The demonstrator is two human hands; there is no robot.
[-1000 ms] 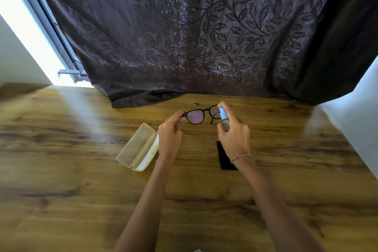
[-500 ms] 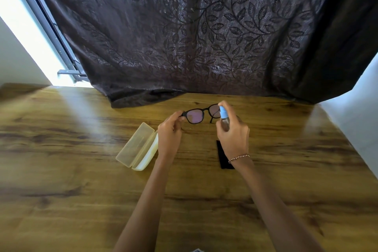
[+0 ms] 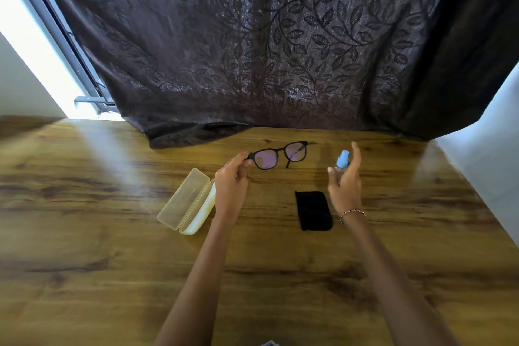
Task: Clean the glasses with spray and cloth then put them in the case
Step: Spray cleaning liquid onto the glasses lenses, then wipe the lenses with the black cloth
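My left hand (image 3: 231,185) pinches the left end of the black-framed glasses (image 3: 276,155) and holds them above the wooden table, lenses facing me. Off to the right of the glasses, my right hand (image 3: 345,184) holds a small spray bottle with a light blue top (image 3: 342,159); the forefinger is raised off the top. A black cloth (image 3: 313,211) lies flat on the table between my two hands. The pale yellow glasses case (image 3: 186,201) lies open on the table just left of my left wrist.
A dark leaf-patterned curtain (image 3: 266,45) hangs along the table's (image 3: 98,275) far edge, its hem resting on the wood. A white wall (image 3: 494,149) borders the table on the right. A bright window strip (image 3: 33,48) shows at far left.
My right hand has drawn the spray bottle away from the glasses to the right, and its forefinger has lifted off the top. The black cloth is now uncovered. My left hand stays put.
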